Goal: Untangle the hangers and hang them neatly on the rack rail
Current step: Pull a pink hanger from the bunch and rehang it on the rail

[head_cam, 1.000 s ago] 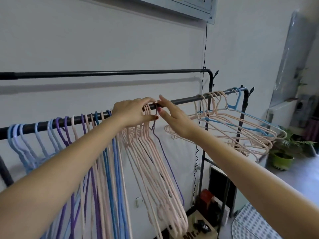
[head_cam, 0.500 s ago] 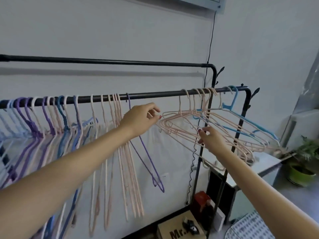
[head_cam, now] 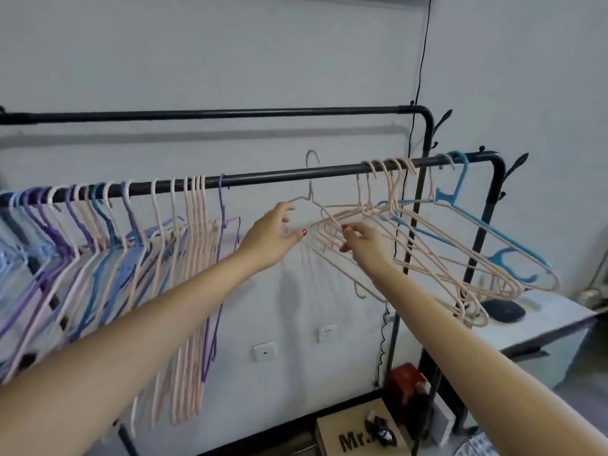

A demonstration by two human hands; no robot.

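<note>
As a pale hanger (head_cam: 311,195) rises clear of the rail (head_cam: 269,177), pinched in the left hand (head_cam: 273,236), the right hand (head_cam: 365,241) grips the pink tangle (head_cam: 411,238) at three o'clock; steadying that cluster should free it cleanly.

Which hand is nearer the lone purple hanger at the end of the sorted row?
Left. The left hand is just to the right of the purple hanger, pinching a pale hanger lifted off the rail. The right hand is farther right, in the tangled pink hangers.
</note>
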